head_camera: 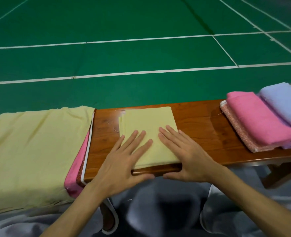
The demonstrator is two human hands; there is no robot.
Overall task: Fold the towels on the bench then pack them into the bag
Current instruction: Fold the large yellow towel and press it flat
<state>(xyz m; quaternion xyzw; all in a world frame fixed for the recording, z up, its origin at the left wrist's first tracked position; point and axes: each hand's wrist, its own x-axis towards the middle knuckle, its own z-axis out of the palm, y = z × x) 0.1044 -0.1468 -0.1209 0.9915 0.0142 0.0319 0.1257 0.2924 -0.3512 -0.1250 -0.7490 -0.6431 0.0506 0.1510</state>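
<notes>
**Towel (pixel 148 127) pressed flat on wooden bench (pixel 201 120)**

One folded yellow towel lies mid-bench under two palms, the left hand (pixel 122 161) and right hand (pixel 184 156), fingers straight and spread. Four folded towels (pixel 257 120) sit at right; one unfolded pile (pixel 30 142) drapes the left end.

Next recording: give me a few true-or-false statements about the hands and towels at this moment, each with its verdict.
1. The left hand and right hand both lie flat on the folded yellow towel. True.
2. The lilac towel lies left of the hands. False: it is at the right, beside the pink towel.
3. An unfolded yellow towel is spread over the left end of the bench. True.
4. A bag stands on the bench. False: no bag is in view.
</notes>
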